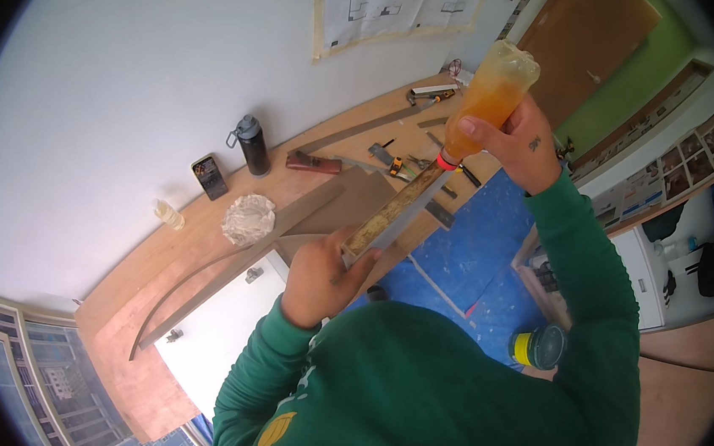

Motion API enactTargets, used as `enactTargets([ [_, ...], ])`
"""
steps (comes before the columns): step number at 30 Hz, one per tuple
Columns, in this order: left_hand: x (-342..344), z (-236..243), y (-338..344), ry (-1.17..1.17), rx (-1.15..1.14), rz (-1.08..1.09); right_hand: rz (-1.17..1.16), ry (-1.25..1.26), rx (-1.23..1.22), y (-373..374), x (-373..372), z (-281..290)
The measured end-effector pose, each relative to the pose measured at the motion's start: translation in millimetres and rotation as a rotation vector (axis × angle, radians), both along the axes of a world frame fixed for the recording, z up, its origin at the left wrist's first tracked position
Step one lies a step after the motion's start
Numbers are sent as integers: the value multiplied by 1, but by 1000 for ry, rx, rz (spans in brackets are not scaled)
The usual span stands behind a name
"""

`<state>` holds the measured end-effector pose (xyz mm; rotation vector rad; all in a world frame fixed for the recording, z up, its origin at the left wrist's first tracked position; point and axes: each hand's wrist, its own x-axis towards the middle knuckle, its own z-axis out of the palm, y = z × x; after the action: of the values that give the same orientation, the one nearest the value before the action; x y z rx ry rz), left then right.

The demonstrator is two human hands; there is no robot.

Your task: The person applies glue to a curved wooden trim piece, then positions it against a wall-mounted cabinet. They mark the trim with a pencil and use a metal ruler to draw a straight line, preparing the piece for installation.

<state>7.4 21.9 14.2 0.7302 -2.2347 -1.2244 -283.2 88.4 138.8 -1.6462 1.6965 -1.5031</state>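
Bottle [493, 99] upended above a long strip [392, 212] in our two hands

In the head view, our right hand [517, 139], at about two o'clock, is closed around the bottle, thumb along its side. The bottle is tilted base up between one and two o'clock, with orange liquid inside. Its red cap [446, 161] points down at the strip's far end; we cannot tell whether they touch. Our left hand [324, 278], at seven o'clock, is closed on the strip's near end. The strip slants up toward one o'clock, its rough brown face showing.

Beneath runs a wooden bench [115, 316]. On it we see a dark flask [251, 147] at ten o'clock, a crumpled pale bundle [248, 219] at nine, and a white panel [224, 330] between seven and eight. A tape measure [395, 166] lies near one o'clock. Blue sheeting [456, 257] covers the floor at three, and a tub with a yellow label [539, 347] stands at four.
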Motion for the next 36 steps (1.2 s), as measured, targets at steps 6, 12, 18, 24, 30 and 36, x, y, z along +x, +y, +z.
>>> enactTargets([
  [6,-8,-9,-10,159,-143,15,-161,113,48,-11,-32,4],
  [12,-7,-12,-13,130,-118,19,-35,59,7,-18,-4,3],
  [18,-7,-6,-14,76,-60,5,-179,165,62,-22,-35,8],
  [24,-6,-9,-15,141,-119,17,-14,74,63,-23,11,5],
  [30,-9,-6,-14,162,-126,7,-155,132,87,-27,-31,8],
  [36,-7,-12,-13,151,-128,29,-8,6,50,-26,1,8],
])
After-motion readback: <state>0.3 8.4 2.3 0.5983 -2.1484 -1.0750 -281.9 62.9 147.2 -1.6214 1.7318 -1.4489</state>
